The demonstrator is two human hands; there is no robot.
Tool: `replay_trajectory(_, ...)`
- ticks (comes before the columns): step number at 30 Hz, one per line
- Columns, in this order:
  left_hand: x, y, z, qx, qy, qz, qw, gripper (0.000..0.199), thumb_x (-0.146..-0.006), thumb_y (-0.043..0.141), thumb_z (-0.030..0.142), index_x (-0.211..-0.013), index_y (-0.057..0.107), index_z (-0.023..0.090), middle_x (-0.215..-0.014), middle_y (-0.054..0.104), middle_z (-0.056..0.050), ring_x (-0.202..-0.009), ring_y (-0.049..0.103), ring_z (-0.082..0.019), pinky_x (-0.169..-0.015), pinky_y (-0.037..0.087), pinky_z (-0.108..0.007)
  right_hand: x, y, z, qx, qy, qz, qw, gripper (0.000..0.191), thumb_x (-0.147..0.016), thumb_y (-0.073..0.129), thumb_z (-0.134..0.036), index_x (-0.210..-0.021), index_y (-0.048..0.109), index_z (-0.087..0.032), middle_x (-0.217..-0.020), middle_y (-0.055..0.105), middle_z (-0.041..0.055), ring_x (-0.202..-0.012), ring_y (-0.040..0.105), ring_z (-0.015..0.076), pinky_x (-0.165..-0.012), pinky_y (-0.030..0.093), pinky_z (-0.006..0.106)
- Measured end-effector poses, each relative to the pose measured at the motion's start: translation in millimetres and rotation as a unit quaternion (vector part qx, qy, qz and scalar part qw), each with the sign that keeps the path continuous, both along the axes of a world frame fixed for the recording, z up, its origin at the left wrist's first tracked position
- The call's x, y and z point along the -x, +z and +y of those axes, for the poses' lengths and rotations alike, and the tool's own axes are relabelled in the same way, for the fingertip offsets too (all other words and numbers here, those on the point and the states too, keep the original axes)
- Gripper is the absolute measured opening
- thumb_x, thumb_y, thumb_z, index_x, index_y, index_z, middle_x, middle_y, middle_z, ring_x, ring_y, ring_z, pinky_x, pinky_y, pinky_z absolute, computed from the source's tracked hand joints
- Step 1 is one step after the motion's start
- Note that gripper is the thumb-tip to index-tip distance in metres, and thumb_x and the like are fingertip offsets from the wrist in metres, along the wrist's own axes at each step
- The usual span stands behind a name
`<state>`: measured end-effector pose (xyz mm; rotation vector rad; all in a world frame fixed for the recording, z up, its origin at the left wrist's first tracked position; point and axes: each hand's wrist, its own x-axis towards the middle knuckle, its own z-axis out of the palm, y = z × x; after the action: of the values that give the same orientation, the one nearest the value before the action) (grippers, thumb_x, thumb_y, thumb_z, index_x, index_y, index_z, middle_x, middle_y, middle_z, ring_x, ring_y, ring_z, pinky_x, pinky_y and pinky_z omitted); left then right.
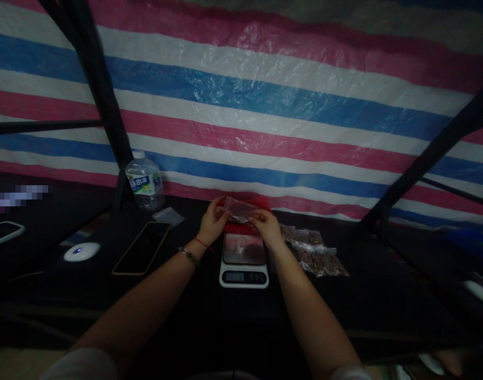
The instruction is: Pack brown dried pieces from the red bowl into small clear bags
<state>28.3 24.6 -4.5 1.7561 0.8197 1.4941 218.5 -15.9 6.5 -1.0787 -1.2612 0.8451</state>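
Note:
Between my two hands a clear plastic zip bag [240,210] is stretched out, and I see nothing in it. My left hand [214,219] pinches its left end; my right hand [266,226] pinches its right end. Just below the bag stands a white digital kitchen scale [244,278] with a metal plate. A small clear round object [240,243] shows on the plate, too dim to name. Behind the hands lies something red [261,201], partly hidden by them. To the right of my right hand lie several filled clear bags [318,259] with brown bits inside.
A large clear plastic bottle [144,182] stands at the back left, with a small clear bag [169,217] beside it. A phone [142,248] and a white mouse [82,252] lie on the left of the black table. Dark metal frame bars [102,89] rise before a striped tarp [265,100].

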Motion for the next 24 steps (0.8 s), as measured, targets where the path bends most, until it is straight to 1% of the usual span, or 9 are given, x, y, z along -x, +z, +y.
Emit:
replay_trajectory(3, 3, 1.7, 1, -0.012, 0.018, 0.012, 1.000, 0.051, -0.088, 0.051, 0.031, -0.135, 0.036, 0.017, -0.085, 0.067, -0.003, -0.073, 0.068, -0.014, -0.071, 0.057, -0.029, -10, -0.9, 2, -0.021, -0.026, -0.024, 0.999, 0.026, -0.069, 0.067, -0.037, -0.088, 0.065, -0.020, -0.072, 0.067, 0.0011, -0.061, 0.062, 0.0165, -0.058, 0.052, 0.028)
replay_trajectory(6, 3, 3.6, -3, -0.037, 0.023, 0.058, 0.997, 0.049, -0.089, 0.052, 0.033, -0.134, 0.039, 0.017, -0.086, 0.069, -0.004, -0.076, 0.069, -0.016, -0.072, 0.056, -0.029, -12, 8.0, -2, -0.084, -0.060, -0.062, 0.993, 0.038, -0.073, 0.065, -0.039, -0.106, 0.064, -0.020, -0.090, 0.070, 0.0042, -0.078, 0.065, 0.0186, -0.074, 0.054, 0.033)
replay_trajectory(8, 2, 4.8, -7, -0.055, 0.015, 0.097, 0.994, 0.049, -0.088, 0.054, 0.033, -0.133, 0.042, 0.017, -0.088, 0.070, -0.004, -0.079, 0.069, -0.017, -0.075, 0.055, -0.029, -8, 19.8, -7, -0.117, -0.053, -0.121, 0.984, 0.046, -0.074, 0.067, -0.036, -0.118, 0.062, -0.022, -0.103, 0.069, 0.0057, -0.089, 0.065, 0.0199, -0.083, 0.052, 0.035)
replay_trajectory(10, 0, 5.6, -11, -0.074, -0.006, 0.126, 0.989, 0.049, -0.088, 0.056, 0.032, -0.133, 0.042, 0.018, -0.091, 0.071, -0.004, -0.084, 0.069, -0.017, -0.078, 0.055, -0.030, -3, 34.1, -14, -0.122, -0.011, -0.200, 0.972, 0.039, -0.075, 0.065, -0.031, -0.113, 0.065, -0.023, -0.105, 0.070, 0.0054, -0.093, 0.065, 0.0207, -0.086, 0.051, 0.035)
replay_trajectory(12, 0, 5.9, -12, -0.096, -0.023, 0.131, 0.986, 0.050, -0.088, 0.054, 0.032, -0.134, 0.041, 0.018, -0.098, 0.070, -0.006, -0.088, 0.069, -0.017, -0.080, 0.055, -0.030, -3, 47.3, -20, -0.105, 0.015, -0.261, 0.959, 0.023, -0.077, 0.060, -0.027, -0.097, 0.071, -0.023, -0.097, 0.072, 0.0041, -0.089, 0.066, 0.0209, -0.083, 0.051, 0.035)
replay_trajectory(15, 4, 6.8, -9, -0.131, 0.003, 0.122, 0.984, 0.048, -0.091, 0.049, 0.030, -0.135, 0.039, 0.017, -0.106, 0.068, -0.008, -0.093, 0.067, -0.017, -0.084, 0.054, -0.032, -18, 57.3, -31, -0.074, -0.059, -0.267, 0.959, 0.019, -0.076, 0.057, -0.028, -0.087, 0.070, -0.020, -0.085, 0.072, 0.0038, -0.078, 0.066, 0.0210, -0.074, 0.051, 0.033)
replay_trajectory(18, 11, 8.8, -6, -0.150, 0.059, 0.121, 0.979, 0.042, -0.091, 0.046, 0.028, -0.131, 0.043, 0.016, -0.103, 0.067, -0.008, -0.094, 0.065, -0.017, -0.089, 0.052, -0.035, -48, 46.8, -45, -0.032, -0.154, -0.222, 0.962, 0.029, -0.073, 0.060, -0.031, -0.099, 0.065, -0.018, -0.077, 0.070, 0.0025, -0.066, 0.064, 0.0198, -0.063, 0.049, 0.031)
replay_trajectory(21, 12, 10.8, -6, -0.160, 0.074, 0.125, 0.976, 0.039, -0.091, 0.047, 0.027, -0.129, 0.046, 0.016, -0.101, 0.067, -0.007, -0.095, 0.064, -0.018, -0.091, 0.050, -0.035, -77, 21.3, -64, 0.025, -0.167, -0.244, 0.955, 0.050, -0.070, 0.061, -0.026, -0.120, 0.057, -0.019, -0.071, 0.068, 0.0006, -0.057, 0.061, 0.0190, -0.056, 0.047, 0.030)
replay_trajectory(24, 11, 11.6, -8, -0.169, 0.067, 0.136, 0.974, 0.039, -0.091, 0.046, 0.027, -0.128, 0.047, 0.015, -0.099, 0.067, -0.007, -0.095, 0.064, -0.018, -0.093, 0.049, -0.035, -85, 5.5, -84, 0.066, -0.194, -0.350, 0.914, 0.052, -0.064, 0.064, -0.016, -0.115, 0.062, -0.018, -0.082, 0.069, 0.0083, -0.072, 0.065, 0.0252, -0.070, 0.050, 0.038)
